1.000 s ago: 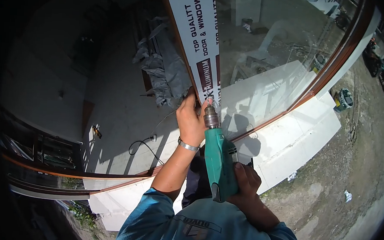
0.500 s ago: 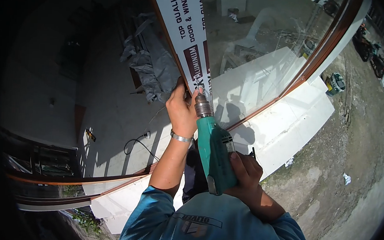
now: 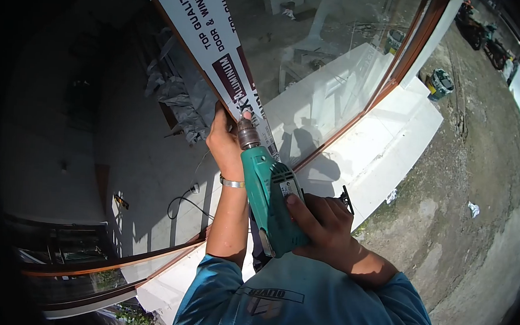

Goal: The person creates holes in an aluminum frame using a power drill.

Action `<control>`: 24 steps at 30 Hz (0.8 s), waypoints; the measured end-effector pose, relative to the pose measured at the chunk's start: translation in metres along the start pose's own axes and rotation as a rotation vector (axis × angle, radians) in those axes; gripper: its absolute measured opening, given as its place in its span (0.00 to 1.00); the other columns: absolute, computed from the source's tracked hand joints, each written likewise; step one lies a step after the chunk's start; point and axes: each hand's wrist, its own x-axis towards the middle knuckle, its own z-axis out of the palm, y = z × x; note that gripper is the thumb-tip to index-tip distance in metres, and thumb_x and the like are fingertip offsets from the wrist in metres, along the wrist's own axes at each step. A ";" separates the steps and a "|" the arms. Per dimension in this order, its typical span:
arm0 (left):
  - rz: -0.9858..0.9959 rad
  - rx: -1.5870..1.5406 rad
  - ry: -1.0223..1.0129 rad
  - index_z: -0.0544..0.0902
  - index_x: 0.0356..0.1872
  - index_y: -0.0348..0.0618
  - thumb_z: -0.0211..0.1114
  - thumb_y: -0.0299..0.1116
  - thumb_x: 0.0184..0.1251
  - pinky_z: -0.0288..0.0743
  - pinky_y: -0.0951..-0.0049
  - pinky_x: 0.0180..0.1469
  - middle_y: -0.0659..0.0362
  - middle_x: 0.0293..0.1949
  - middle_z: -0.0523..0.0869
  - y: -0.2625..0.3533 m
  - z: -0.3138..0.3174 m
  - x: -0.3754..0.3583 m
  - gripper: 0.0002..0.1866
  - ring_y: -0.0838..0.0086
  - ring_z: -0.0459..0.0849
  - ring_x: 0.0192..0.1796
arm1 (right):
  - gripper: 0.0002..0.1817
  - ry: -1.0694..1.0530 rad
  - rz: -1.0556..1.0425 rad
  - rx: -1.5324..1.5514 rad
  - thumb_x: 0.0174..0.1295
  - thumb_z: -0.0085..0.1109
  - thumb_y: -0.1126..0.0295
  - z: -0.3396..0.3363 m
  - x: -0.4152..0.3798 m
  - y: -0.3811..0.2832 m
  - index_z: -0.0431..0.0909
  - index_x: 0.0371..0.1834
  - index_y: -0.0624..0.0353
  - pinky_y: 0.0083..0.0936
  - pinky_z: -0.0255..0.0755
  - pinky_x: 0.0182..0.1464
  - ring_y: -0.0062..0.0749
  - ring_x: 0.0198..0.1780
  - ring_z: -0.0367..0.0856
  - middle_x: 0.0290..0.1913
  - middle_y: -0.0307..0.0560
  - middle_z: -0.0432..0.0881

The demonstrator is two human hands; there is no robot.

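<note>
My right hand [image 3: 327,229] is wrapped around the body of a green power drill [image 3: 270,192]. The drill's chuck [image 3: 248,134] points away from me, and its thin bit meets or nearly meets the film-covered aluminum door frame [image 3: 210,48]; actual contact cannot be made out. White film with printed lettering covers that frame's face. My left hand [image 3: 224,146] grips the frame's left edge beside the chuck, fingers partly hidden behind it and the thumb tip close to the bit. A metal-banded watch sits on my left wrist.
Glass [image 3: 329,78] stands right of the frame, bordered by a brown rail [image 3: 356,129]. White tiled step [image 3: 384,151] lies beyond it. A bucket [image 3: 440,85] stands on the rough ground. Indoors are a black cord [image 3: 178,202] and crumpled grey sheeting [image 3: 181,102].
The whole view has shifted, so the frame, drill and left hand appear farther left. My right hand has changed its hold slightly, with the index finger now lying along the drill's side.
</note>
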 end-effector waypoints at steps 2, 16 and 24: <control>-0.033 -0.027 -0.022 0.79 0.56 0.31 0.69 0.37 0.68 0.80 0.72 0.44 0.51 0.40 0.89 0.005 -0.002 -0.001 0.22 0.75 0.86 0.40 | 0.51 0.024 -0.005 -0.017 0.31 0.72 0.63 -0.003 0.001 -0.001 0.70 0.70 0.49 0.31 0.75 0.36 0.37 0.34 0.81 0.40 0.48 0.79; -0.016 0.060 0.039 0.78 0.60 0.32 0.70 0.35 0.67 0.80 0.70 0.44 0.46 0.42 0.88 -0.002 0.001 -0.001 0.24 0.68 0.88 0.41 | 0.46 -0.009 -0.029 -0.082 0.36 0.71 0.65 0.002 0.000 -0.007 0.72 0.69 0.47 0.31 0.77 0.36 0.38 0.35 0.82 0.42 0.52 0.80; -0.003 0.063 -0.016 0.77 0.62 0.35 0.64 0.21 0.58 0.80 0.70 0.45 0.46 0.43 0.89 -0.013 -0.003 0.002 0.27 0.67 0.89 0.41 | 0.52 0.012 -0.007 -0.087 0.26 0.69 0.69 0.002 0.025 -0.004 0.71 0.69 0.54 0.34 0.77 0.36 0.41 0.33 0.82 0.41 0.49 0.81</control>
